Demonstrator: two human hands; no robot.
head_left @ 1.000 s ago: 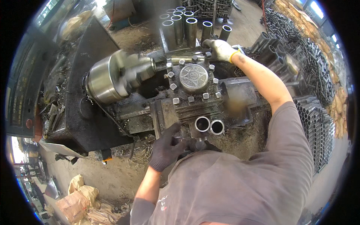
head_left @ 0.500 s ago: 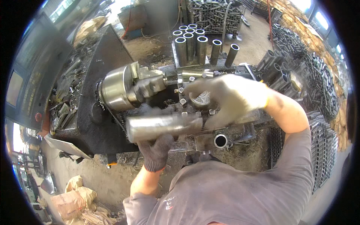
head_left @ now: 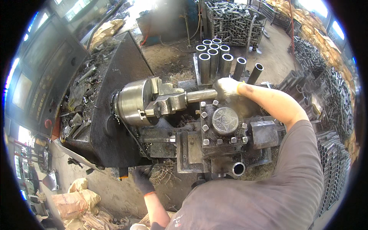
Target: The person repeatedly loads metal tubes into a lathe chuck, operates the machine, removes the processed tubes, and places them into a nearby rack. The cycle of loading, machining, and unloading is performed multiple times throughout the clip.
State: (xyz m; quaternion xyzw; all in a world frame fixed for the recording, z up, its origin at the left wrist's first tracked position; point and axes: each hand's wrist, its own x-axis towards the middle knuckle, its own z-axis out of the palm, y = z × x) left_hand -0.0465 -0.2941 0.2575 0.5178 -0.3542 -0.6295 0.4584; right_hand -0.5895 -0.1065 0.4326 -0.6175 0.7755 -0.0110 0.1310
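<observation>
A shiny metal tube (head_left: 201,95) juts rightward from the jaws of the lathe chuck (head_left: 136,101). My right hand (head_left: 228,88), in a white glove, closes on the tube's right end and hides it. In front of that hand stands the square tool post (head_left: 223,124) with its round, patterned cap and several bolts. My left hand (head_left: 143,181), in a dark glove with an orange cuff, is low at the front edge of the lathe, near a thin dark lever. Its fingers blend into the shadow there, so their grip does not show.
Several steel tubes (head_left: 204,65) stand upright behind the tool post. Another tube (head_left: 238,168) stands upright near my body. Metal shavings and scraps (head_left: 78,115) lie on the headstock at left. Stacked tubes (head_left: 332,165) and a wire crate of parts (head_left: 232,27) are farther off.
The tube in my left hand has left it; one now sits between chuck and right hand. My left hand has dropped toward the lathe's front edge. My right hand has moved behind the tool post.
</observation>
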